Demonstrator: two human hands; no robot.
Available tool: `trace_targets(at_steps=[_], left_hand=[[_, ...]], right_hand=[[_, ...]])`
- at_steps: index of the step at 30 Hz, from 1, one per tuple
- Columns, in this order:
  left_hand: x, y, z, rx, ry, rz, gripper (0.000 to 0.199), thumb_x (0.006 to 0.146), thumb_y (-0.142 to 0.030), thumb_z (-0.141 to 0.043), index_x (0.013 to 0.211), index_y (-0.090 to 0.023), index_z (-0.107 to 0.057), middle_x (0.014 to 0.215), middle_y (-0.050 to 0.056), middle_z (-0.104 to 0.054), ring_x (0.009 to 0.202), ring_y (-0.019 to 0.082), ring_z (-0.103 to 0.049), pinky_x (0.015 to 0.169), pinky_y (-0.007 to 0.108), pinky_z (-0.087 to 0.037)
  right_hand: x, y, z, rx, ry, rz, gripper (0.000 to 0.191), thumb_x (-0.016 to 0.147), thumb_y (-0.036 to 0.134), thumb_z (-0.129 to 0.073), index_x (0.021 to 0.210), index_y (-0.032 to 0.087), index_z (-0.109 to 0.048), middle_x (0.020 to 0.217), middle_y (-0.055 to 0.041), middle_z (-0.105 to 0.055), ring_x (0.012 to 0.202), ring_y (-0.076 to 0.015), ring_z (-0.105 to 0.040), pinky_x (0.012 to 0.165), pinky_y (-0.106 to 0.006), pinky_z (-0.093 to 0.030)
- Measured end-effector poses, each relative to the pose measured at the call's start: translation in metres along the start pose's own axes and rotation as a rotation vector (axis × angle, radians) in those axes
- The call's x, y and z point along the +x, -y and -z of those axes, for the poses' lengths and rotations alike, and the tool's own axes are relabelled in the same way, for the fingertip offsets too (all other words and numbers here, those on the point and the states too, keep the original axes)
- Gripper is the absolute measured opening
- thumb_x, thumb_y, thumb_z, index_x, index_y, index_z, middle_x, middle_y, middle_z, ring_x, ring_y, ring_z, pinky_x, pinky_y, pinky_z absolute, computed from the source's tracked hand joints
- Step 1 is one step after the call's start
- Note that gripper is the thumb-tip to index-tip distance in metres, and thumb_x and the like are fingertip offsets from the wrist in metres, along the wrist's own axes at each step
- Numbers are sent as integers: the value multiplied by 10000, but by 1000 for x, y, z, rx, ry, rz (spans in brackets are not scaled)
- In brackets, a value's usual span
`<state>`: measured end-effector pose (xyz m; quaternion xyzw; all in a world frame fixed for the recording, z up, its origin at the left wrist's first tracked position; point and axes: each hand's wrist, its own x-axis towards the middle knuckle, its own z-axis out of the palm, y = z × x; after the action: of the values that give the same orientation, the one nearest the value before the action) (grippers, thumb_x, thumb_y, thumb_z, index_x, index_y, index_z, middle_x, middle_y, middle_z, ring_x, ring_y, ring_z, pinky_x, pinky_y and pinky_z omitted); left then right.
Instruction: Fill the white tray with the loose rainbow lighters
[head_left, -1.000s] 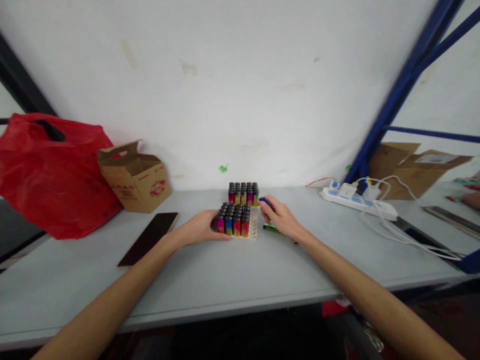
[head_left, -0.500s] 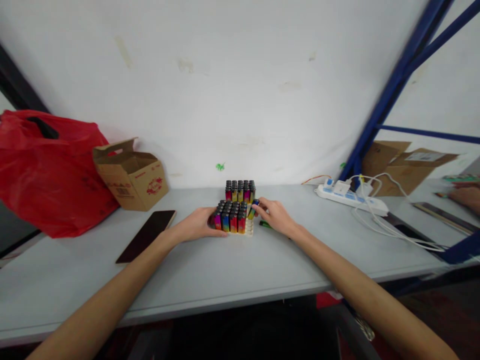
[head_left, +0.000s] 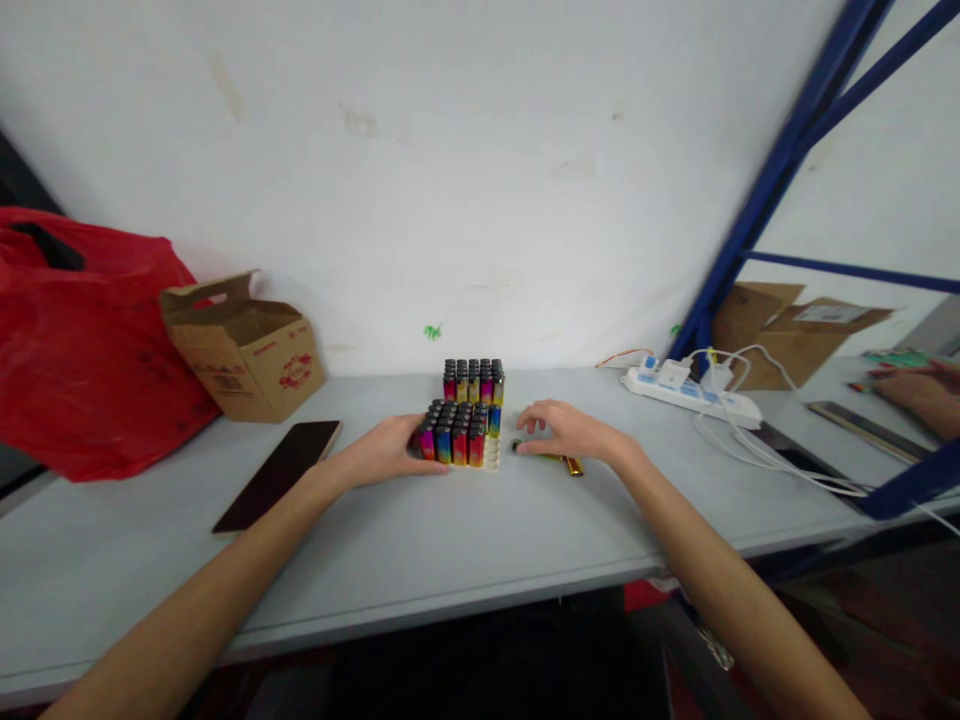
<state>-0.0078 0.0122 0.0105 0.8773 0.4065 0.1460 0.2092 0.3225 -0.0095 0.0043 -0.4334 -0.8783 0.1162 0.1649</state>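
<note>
Near the middle of the table, several upright lighters (head_left: 460,447) with black tops and bright coloured bodies stand in a white tray (head_left: 491,457). My left hand (head_left: 394,447) grips the tray and lighters from the left, thumb along the front. A blue lighter (head_left: 494,421) stands in the tray's right column, where bare slots show in front of it. My right hand (head_left: 564,430) hovers over loose lighters (head_left: 574,467) lying to the right, fingers curled and apart from the thumb. Part of these lighters is hidden under the hand. Behind stands a second block of lighters (head_left: 474,385).
A phone-like dark slab (head_left: 281,475) lies at left, before an open carton (head_left: 262,365) and a red plastic bag (head_left: 97,350). A power strip (head_left: 694,395) with white cables sits at right beside a blue metal frame (head_left: 757,200). Another person's hand (head_left: 919,395) shows far right.
My right hand has let go of the blue lighter, which now stands in the tray, and moved right over the loose lighters. My left hand keeps its hold. The view has shifted slightly.
</note>
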Motion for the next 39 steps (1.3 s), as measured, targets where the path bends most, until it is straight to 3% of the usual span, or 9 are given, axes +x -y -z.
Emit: trace_targets(at_steps=[4,9,12,15,19,22,26,33,39], left_hand=[[0,0,0,-3,10,13,691,692,-693,-744,1175,-204,-673,1157,53,-763,1008,304,-705,873,346,-541],[0,1,-1,-3,7,9,694,703,-700,-741,1175,-197,-665,1143,55,-763,987,302,-705,845,343,-541],[0,2,-1,7,2,-3,658,716,-690,-741,1149,-199,-672,1121,47,-767,971,295,-706,840,338,-533],[0,3,-1,11,1,-7,631,730,-678,-740,1133,-197,-672,1102,46,-769,951,287,-707,823,332,-529],[0,2,0,7,12,-14,633,739,-658,-745,1164,-196,-663,1136,50,-762,983,288,-704,844,332,-526],[-1,1,0,-6,17,-14,632,739,-653,-747,1171,-199,-663,1156,50,-760,996,288,-706,857,332,-528],[0,0,0,-28,18,-9,666,724,-658,-753,1204,-206,-664,1172,45,-759,1020,294,-704,863,335,-533],[-1,-2,-1,-19,8,9,675,711,-681,-749,1184,-206,-667,1140,51,-767,979,294,-708,846,343,-541],[-1,-2,-1,-21,7,8,689,702,-680,-743,1202,-215,-656,1161,58,-761,1020,308,-701,881,361,-545]], right_hand=[[-5,-6,8,31,114,-110,208,842,314,-762,975,157,-731,885,-67,-729,781,-188,-646,740,-284,-469],[1,-1,4,181,-138,-60,170,924,347,-630,891,181,-628,834,-40,-666,723,-170,-633,720,-294,-487],[2,1,-1,420,-179,-141,227,1005,429,-480,967,210,-528,749,23,-615,568,-119,-580,602,-252,-484],[5,3,-8,542,-243,-226,312,1003,540,-443,1004,233,-500,740,51,-585,509,-94,-490,480,-203,-398],[13,13,-15,479,-394,-226,489,1005,618,-362,809,205,-536,637,43,-480,544,-106,-424,512,-221,-336],[16,22,-19,366,-478,-227,563,981,650,-390,640,204,-416,594,40,-363,573,-109,-370,548,-248,-278],[18,28,-24,291,-535,-282,581,932,655,-464,591,212,-305,595,39,-241,567,-100,-273,545,-273,-187],[20,26,-30,250,-578,-311,431,863,464,-461,551,223,-289,578,31,-242,549,-103,-289,549,-276,-193],[18,29,-25,246,-565,-240,431,947,525,-461,650,219,-398,589,44,-348,579,-122,-357,574,-267,-252]])
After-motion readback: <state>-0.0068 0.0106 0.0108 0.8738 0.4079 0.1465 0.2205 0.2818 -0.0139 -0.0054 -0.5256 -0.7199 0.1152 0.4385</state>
